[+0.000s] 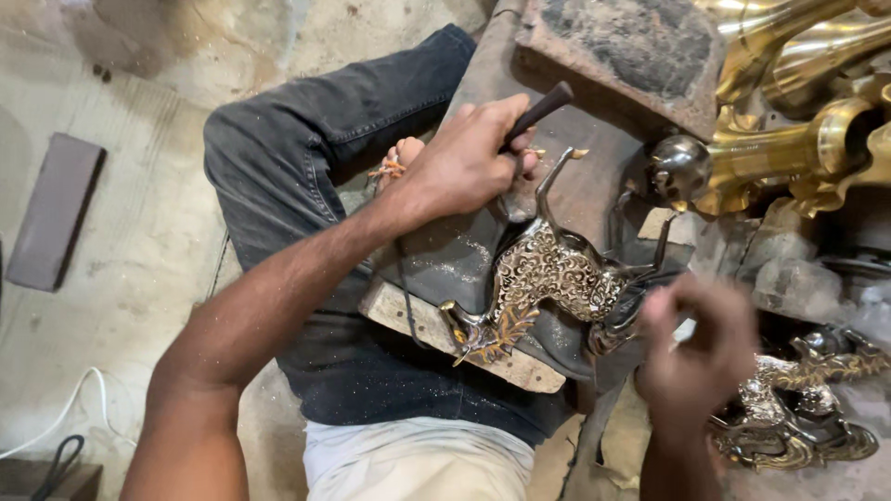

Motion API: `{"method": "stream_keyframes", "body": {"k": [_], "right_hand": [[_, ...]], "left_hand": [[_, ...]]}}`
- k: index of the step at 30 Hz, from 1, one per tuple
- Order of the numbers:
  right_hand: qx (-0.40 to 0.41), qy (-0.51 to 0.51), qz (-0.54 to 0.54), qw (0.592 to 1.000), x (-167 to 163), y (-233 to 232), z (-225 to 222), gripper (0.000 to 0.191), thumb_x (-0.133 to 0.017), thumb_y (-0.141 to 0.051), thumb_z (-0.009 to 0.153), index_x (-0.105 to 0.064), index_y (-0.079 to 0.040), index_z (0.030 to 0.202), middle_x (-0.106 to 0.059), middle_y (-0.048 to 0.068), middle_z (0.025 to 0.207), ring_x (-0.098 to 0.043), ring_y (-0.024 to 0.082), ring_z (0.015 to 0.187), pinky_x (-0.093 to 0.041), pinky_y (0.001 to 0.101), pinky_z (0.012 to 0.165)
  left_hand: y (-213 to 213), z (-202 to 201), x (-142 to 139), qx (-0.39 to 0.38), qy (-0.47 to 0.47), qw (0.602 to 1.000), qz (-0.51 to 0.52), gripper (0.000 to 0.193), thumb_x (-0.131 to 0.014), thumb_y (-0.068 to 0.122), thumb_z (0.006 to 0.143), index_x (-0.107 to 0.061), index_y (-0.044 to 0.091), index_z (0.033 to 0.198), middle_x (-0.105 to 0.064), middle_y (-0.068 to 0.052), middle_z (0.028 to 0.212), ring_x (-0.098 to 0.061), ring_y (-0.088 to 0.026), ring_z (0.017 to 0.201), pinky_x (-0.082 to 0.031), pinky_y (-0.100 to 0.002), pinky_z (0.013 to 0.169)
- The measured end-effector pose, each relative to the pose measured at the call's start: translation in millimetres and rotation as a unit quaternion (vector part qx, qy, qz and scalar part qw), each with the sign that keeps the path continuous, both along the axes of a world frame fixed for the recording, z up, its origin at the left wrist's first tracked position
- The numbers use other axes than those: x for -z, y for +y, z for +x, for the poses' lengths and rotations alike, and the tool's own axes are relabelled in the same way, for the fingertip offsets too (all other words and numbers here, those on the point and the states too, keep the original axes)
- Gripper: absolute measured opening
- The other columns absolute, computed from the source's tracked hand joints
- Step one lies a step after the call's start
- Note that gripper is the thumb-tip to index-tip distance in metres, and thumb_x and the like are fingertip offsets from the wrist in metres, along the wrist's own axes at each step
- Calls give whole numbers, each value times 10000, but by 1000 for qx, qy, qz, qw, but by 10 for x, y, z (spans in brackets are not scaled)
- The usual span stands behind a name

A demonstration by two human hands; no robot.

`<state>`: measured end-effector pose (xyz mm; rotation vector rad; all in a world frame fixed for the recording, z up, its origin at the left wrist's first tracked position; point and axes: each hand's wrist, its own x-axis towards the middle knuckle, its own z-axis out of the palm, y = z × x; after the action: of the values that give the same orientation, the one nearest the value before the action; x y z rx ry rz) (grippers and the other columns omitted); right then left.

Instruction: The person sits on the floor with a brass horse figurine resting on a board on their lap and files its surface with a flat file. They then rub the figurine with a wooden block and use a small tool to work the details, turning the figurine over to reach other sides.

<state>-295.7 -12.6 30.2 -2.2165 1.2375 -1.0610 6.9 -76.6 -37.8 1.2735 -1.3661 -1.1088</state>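
A metal horse figure with fine engraved patterning and gold mane lies on its side on a dark pad over a wooden block resting on my lap. My left hand is shut on a dark-handled tool, its tip held down near the figure's raised leg. My right hand hovers blurred at the right beside the figure's hind part, fingers curled; I cannot tell whether it holds anything.
Shiny brass pieces crowd the upper right. A second engraved horse figure lies at lower right. A rusty metal slab sits behind the pad. A dark flat block and a white cable lie on the dusty floor at left.
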Motion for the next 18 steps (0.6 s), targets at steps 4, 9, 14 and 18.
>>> {"method": "stream_keyframes", "body": {"k": [4,9,14,18], "right_hand": [[-282,69,170,942,-30,639,130,306,-641,-71,912,-640,-7,1211,-719,89,1073,-761,196,838,-610,317,732],[-341,198,236,888,88,1043,449,405,-735,-202,936,-632,-4,1275,-652,241,1284,-684,375,1078,-571,427,894],[-290,192,266,899,183,1144,553,488,-737,-183,900,-609,9,1329,-569,289,1364,-612,447,1195,-498,488,1001],[-310,150,248,905,280,1183,599,444,-737,-152,909,-614,11,1302,-541,301,1442,-591,455,1271,-494,476,1044]], "left_hand": [[47,49,-140,-58,-130,986,-89,169,-676,99,927,-530,28,973,-713,-108,782,-732,-329,740,-541,-477,656],[606,327,-432,-39,-230,964,-128,240,-679,149,947,-484,19,999,-624,-184,711,-650,-411,660,-475,-543,599],[1279,571,-634,189,-243,949,65,183,-609,160,949,-455,63,972,-647,-131,744,-672,-399,696,-480,-538,615],[1432,630,-652,196,-257,946,37,247,-669,163,899,-461,37,943,-650,-153,786,-656,-423,824,-441,-564,630]]}}
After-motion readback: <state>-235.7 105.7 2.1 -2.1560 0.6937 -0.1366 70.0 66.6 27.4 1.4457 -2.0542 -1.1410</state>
